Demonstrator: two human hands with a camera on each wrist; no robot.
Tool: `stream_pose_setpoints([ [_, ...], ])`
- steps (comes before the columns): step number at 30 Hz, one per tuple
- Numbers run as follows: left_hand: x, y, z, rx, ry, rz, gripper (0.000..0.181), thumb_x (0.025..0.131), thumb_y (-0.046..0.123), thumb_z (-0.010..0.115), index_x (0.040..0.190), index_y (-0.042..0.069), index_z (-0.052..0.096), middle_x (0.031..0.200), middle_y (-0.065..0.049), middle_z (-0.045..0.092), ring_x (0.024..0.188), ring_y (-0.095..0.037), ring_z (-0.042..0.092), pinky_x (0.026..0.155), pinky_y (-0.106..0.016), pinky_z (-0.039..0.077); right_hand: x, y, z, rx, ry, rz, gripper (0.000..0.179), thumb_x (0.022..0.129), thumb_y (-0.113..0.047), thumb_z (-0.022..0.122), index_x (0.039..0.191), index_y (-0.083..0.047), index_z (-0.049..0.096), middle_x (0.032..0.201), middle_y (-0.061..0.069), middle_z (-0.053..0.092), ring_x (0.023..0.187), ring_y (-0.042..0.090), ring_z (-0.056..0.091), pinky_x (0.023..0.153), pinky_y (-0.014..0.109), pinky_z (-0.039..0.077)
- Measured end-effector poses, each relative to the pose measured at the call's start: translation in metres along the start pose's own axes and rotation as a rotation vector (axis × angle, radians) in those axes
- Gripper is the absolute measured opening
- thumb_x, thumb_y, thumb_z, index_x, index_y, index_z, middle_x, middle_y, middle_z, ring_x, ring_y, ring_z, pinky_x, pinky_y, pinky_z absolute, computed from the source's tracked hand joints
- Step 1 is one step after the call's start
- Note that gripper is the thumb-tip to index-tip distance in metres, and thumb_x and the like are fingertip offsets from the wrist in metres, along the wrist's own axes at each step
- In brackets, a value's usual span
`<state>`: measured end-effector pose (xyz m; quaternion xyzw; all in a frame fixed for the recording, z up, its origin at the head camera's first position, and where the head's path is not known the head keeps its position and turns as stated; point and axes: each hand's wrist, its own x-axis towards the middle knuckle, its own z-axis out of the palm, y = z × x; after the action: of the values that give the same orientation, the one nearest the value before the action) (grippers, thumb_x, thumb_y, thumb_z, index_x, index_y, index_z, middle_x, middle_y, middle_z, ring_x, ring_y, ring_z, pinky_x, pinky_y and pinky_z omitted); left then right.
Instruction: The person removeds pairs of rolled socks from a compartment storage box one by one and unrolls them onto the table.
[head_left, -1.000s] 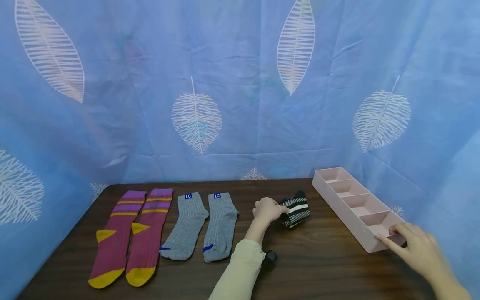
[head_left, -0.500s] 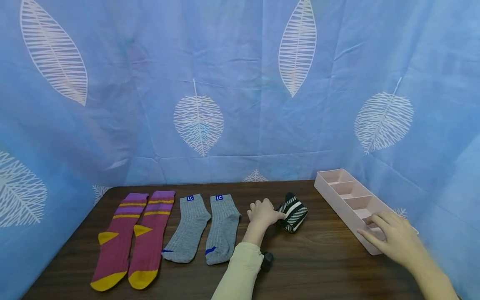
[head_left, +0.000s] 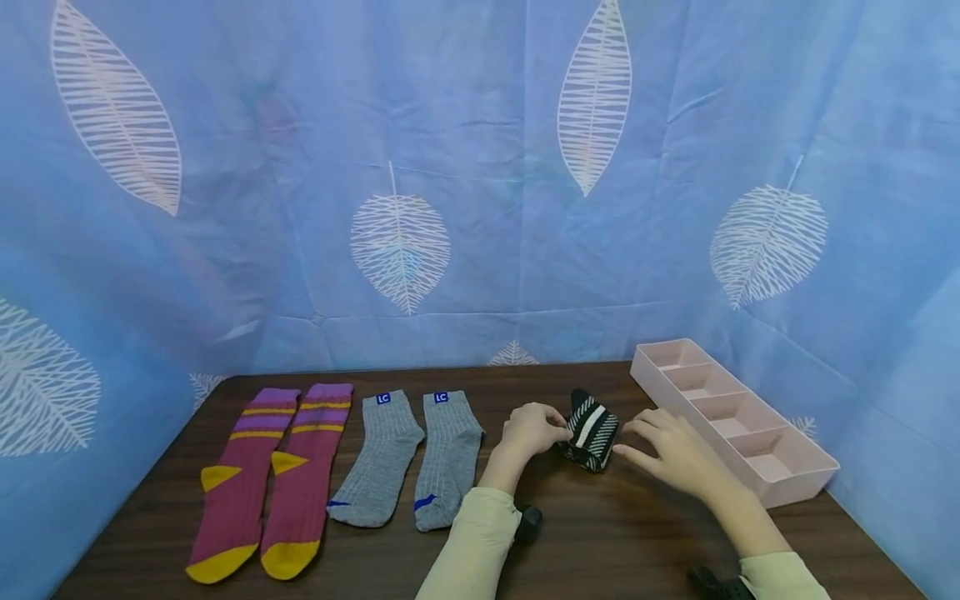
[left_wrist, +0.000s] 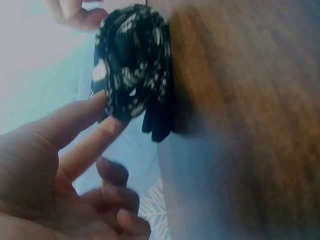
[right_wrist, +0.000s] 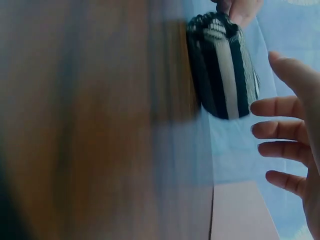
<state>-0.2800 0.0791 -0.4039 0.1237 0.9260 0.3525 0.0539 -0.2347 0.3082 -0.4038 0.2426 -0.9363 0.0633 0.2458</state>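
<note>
A folded black-and-white patterned sock bundle [head_left: 592, 432] rests on the dark wooden table. My left hand [head_left: 531, 432] pinches its left edge between thumb and index finger, the other fingers loosely bent, as the left wrist view shows on the sock bundle [left_wrist: 132, 65]. My right hand [head_left: 671, 450] is just right of the bundle, its fingers spread and relaxed. In the right wrist view the fingers [right_wrist: 280, 130] come close to the striped side of the sock bundle [right_wrist: 225, 75]; whether one touches it, I cannot tell.
A pink organizer box [head_left: 720, 417] with several compartments stands at the right of the table. Left of my left arm lie two grey socks [head_left: 450, 458] and, farther left, two maroon socks [head_left: 296, 492] with yellow heels and toes. A blue leaf-print curtain [head_left: 480, 183] hangs behind.
My right hand has left the organizer box and moved left to beside the sock bundle. The bundle has turned slightly, while my left hand stays at its left edge.
</note>
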Motion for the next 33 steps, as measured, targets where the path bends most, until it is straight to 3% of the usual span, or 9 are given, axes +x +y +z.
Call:
stream_pose_setpoints([
  [6,0.000,-0.002,-0.001,0.000,-0.173,0.103,0.010,0.081,0.031,0.064,0.088,0.027,0.070,0.100,0.009,0.063,0.086,-0.011,0.057,0.064,-0.027,0.046,0.019,-0.009,0.016,0.060,-0.124,0.131,0.046,0.083,-0.054,0.052,0.099,-0.013,0.066,0.100,0.004,0.063,0.097,0.023,0.057,0.081,0.045,0.043],
  [11,-0.006,-0.005,-0.006,0.105,-0.293,0.180,0.015,0.083,0.030,0.062,0.096,0.029,0.069,0.100,0.012,0.064,0.087,-0.008,0.057,0.065,-0.023,0.046,0.031,-0.017,0.024,0.081,-0.172,0.135,0.055,0.079,-0.059,0.054,0.106,-0.011,0.063,0.105,0.007,0.062,0.099,0.027,0.056,0.080,0.047,0.043],
  [14,-0.015,-0.005,-0.013,0.180,-0.330,0.202,0.020,0.083,0.030,0.062,0.102,0.029,0.067,0.104,0.013,0.064,0.095,-0.008,0.058,0.069,-0.023,0.047,0.037,-0.021,0.025,0.098,-0.199,0.109,0.057,0.075,-0.060,0.058,0.108,-0.013,0.062,0.107,0.007,0.062,0.099,0.027,0.055,0.079,0.049,0.042],
  [19,-0.034,-0.003,-0.021,0.308,-0.323,0.240,0.022,0.082,0.034,0.062,0.104,0.032,0.066,0.103,0.016,0.063,0.096,-0.006,0.058,0.081,-0.029,0.048,0.046,-0.018,0.025,0.162,-0.271,0.077,0.057,0.076,-0.058,0.059,0.113,-0.014,0.060,0.111,0.006,0.060,0.103,0.028,0.055,0.082,0.052,0.041],
  [23,-0.049,0.004,-0.022,0.446,-0.304,0.327,0.028,0.082,0.041,0.060,0.109,0.036,0.062,0.105,0.016,0.061,0.098,-0.006,0.057,0.089,-0.038,0.044,0.050,-0.017,0.026,0.247,-0.332,0.057,0.054,0.079,-0.051,0.059,0.117,-0.013,0.058,0.116,0.007,0.058,0.108,0.031,0.052,0.085,0.053,0.041],
  [29,-0.070,0.010,-0.013,0.689,-0.242,0.466,0.043,0.083,0.049,0.056,0.124,0.038,0.051,0.130,0.013,0.046,0.119,-0.010,0.046,0.092,-0.041,0.042,0.054,-0.022,0.026,0.362,-0.402,0.043,0.047,0.081,-0.039,0.062,0.119,-0.013,0.055,0.119,0.008,0.055,0.106,0.029,0.051,0.080,0.045,0.044],
  [33,-0.082,0.011,-0.005,0.800,-0.268,0.501,0.055,0.082,0.055,0.052,0.132,0.037,0.040,0.143,0.011,0.031,0.131,-0.009,0.033,0.098,-0.043,0.039,0.055,-0.025,0.027,0.405,-0.451,0.044,0.052,0.077,-0.042,0.065,0.121,-0.016,0.053,0.121,0.004,0.052,0.106,0.025,0.048,0.078,0.041,0.042],
])
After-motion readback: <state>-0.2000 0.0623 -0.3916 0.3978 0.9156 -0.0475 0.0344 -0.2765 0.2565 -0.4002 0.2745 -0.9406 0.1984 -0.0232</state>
